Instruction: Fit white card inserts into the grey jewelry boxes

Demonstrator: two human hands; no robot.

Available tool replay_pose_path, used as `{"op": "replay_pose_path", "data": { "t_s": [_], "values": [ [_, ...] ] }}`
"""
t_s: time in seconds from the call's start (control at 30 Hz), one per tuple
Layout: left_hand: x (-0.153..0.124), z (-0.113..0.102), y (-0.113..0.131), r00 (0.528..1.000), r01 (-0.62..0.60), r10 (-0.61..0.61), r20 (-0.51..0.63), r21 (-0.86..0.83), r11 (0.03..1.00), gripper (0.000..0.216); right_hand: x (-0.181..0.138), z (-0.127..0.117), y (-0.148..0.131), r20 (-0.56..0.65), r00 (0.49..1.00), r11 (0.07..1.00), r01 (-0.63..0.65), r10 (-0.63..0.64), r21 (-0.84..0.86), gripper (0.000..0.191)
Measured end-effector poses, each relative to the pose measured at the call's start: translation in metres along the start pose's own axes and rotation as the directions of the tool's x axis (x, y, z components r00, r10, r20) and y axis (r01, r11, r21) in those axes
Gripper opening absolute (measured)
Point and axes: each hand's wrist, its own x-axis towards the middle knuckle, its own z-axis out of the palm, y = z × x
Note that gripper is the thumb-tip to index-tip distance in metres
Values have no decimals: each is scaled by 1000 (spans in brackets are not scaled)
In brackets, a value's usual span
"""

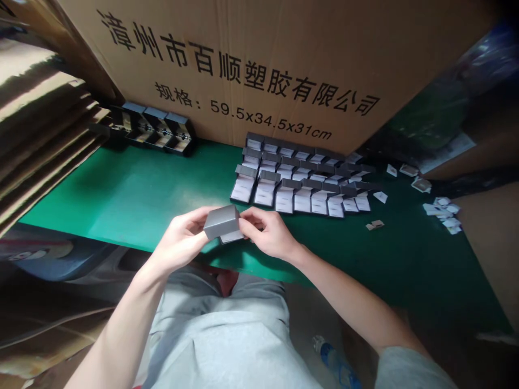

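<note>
A small dark grey jewelry box (222, 221) with a hinged lid is held above the front edge of the green table. My left hand (182, 237) grips it from the left side. At its right end, the bent fingers of my right hand (267, 232) pinch the edge near the pale inside; the fingertips are partly hidden. Beyond my hands stand rows of similar open jewelry boxes (294, 201), dark outside with white inserts. At the back left sits a group of open dark boxes (162, 129) with bare insides.
A large printed cardboard carton (243, 32) rises behind the green table (154, 183). Stacked cardboard (36, 124) borders the left side. Small white pieces (444, 210) lie scattered at the right, near clear plastic wrapping (433, 113). A plastic bottle (336, 362) lies below the table.
</note>
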Motion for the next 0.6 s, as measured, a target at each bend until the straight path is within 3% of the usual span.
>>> {"op": "replay_pose_path", "data": {
  "t_s": [0.17,0.37,0.6],
  "values": [
    [2,1,-2,998,-10,7,-56,-58,998,51,1,-2,0,68,995,993,-81,75,89,25],
    [1,-1,-5,1000,1,0,13,-90,996,54,2,-7,-5,163,981,991,-114,101,73,30],
    [1,-3,-8,997,3,2,81,-58,998,50,1,-10,-7,171,979,993,-113,115,-18,28]
  ]
}}
